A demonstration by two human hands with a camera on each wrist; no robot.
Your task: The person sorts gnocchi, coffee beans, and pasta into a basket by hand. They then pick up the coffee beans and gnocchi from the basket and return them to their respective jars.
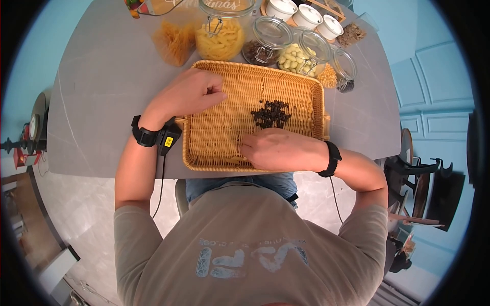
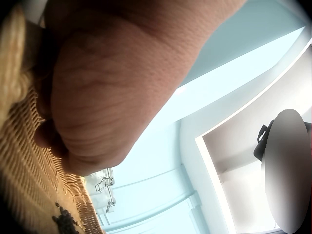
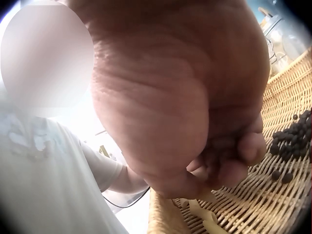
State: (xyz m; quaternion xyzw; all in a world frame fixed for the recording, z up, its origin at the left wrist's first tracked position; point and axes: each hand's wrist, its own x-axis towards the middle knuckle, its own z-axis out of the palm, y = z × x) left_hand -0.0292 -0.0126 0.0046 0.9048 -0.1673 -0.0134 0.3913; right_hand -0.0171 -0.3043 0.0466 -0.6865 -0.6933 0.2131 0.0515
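Observation:
A shallow rectangular wicker basket [image 1: 224, 137] stands at the table's near edge. Small dark round beans [image 1: 270, 113] lie heaped right of its middle, a couple of them loose in the right wrist view. Over the basket's left rim reaches my left hand [image 1: 196, 92], fingers curled inward; its palm is hidden, so I cannot tell what it holds. Low inside the near side, my right hand [image 1: 280, 150] has its fingertips down among pale pasta tubes [image 3: 210, 225], pinching one between thumb and fingers. More pasta tubes [image 1: 235, 159] lie beside that hand along the near wall.
Behind the basket stand a large clip jar of pasta tubes [image 1: 219, 41], a bundle of thin orange pasta [image 1: 173, 43], jars of dark beans [image 1: 259, 52] and pale yellow beans [image 1: 296, 58], and orange kernels [image 1: 327, 76]. White lidded pots [image 1: 308, 17] sit farther back.

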